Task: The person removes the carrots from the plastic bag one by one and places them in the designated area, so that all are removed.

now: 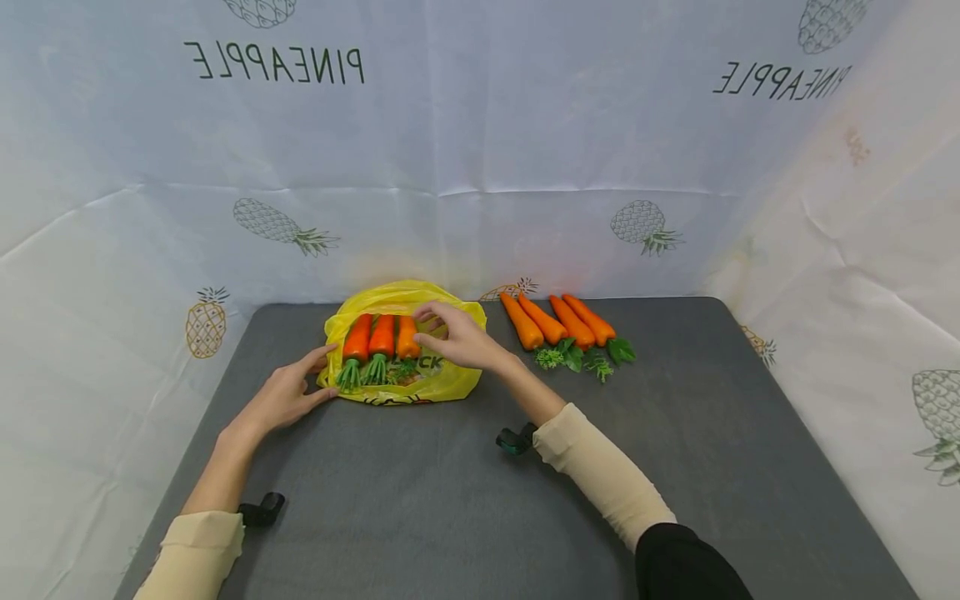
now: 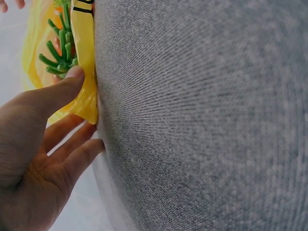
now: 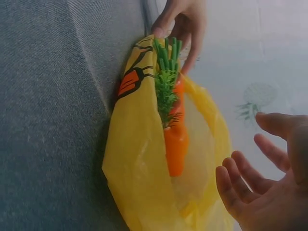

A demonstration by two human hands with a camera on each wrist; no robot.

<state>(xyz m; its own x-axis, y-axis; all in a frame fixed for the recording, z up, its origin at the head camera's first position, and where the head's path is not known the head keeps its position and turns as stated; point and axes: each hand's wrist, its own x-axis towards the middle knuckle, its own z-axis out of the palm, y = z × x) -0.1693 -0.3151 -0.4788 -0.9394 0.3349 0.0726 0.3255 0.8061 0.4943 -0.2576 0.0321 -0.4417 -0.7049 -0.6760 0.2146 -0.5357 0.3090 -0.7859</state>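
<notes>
A yellow plastic bag (image 1: pixel 450 385) lies flat with three toy carrots (image 1: pixel 382 335) side by side on it; two have thick green stems, and the right one has leafy greens. My left hand (image 1: pixel 281 398) rests at the bag's left edge, thumb at the near corner and fingers spread farther back. In the left wrist view its thumb touches the yellow plastic beside the green stems (image 2: pixel 62 48), and the bag partly hides the other fingers. Over the bag's right side hovers my right hand (image 1: pixel 461 335), fingers apart and holding nothing, close to the rightmost carrot (image 3: pixel 176 144).
Several more orange carrots (image 1: pixel 558 321) with green tops lie to the right at the back of the grey table (image 1: pixel 420 500). Behind it hangs a white cloth (image 1: pixel 525 150) printed with pineapples. Black wrist mounts (image 1: pixel 262 510) stick out from both forearms.
</notes>
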